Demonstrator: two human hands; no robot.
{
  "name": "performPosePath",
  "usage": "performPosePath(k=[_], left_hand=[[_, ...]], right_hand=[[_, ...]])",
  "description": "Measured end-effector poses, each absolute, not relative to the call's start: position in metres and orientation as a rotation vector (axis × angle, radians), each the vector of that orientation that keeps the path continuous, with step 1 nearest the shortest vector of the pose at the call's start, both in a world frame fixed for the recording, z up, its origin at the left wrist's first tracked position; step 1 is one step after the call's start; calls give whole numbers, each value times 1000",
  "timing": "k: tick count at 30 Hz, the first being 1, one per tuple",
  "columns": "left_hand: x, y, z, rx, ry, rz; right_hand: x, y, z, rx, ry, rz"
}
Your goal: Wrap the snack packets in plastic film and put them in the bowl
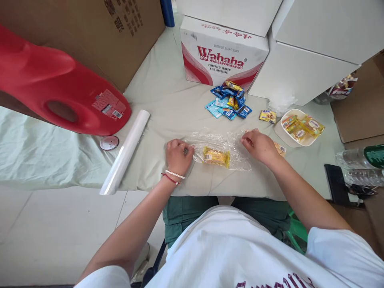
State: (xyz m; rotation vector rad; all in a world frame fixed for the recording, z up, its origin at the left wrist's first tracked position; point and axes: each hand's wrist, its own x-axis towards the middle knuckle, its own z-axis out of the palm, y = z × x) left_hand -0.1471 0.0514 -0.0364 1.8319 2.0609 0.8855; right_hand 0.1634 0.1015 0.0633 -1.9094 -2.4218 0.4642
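A crinkled sheet of clear plastic wrap lies on the cloth-covered table in front of me. On it rests a small snack packet in a shiny yellow wrapper. At the sheet's left end, my left hand, with bracelets on its wrist, pinches the film. My right hand is closed at the sheet's upper right edge, thumb and fingers together on the film. Neither hand touches the yellow packet. Partly hidden behind my right wrist is another small packet.
A plastic wrap roll and a red jug stand left. Blue and yellow snack packets are heaped before the Wahaba carton. To the right are a white tub of packets, a phone and bottles.
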Motion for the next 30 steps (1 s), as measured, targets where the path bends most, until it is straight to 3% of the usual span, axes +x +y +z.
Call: performPosePath(k=[3,11,17,25,30], left_hand=[[-143,50,-35,1803,2098,871],[-139,49,-39,1801,2145,842],[-138,50,-36,1732,2131,882],[-127,33,-5,1357,1855,1042],[-80,14,10,1710,1645,976]], right_hand=[[131,131,62,-1721,-2520,417],[77,151,44,-1690,-2495,969],[89,81,49,-1089,-2913,731],[89,41,30,-1088,-2977,538],[99,27,25,-1050,-2674,718]])
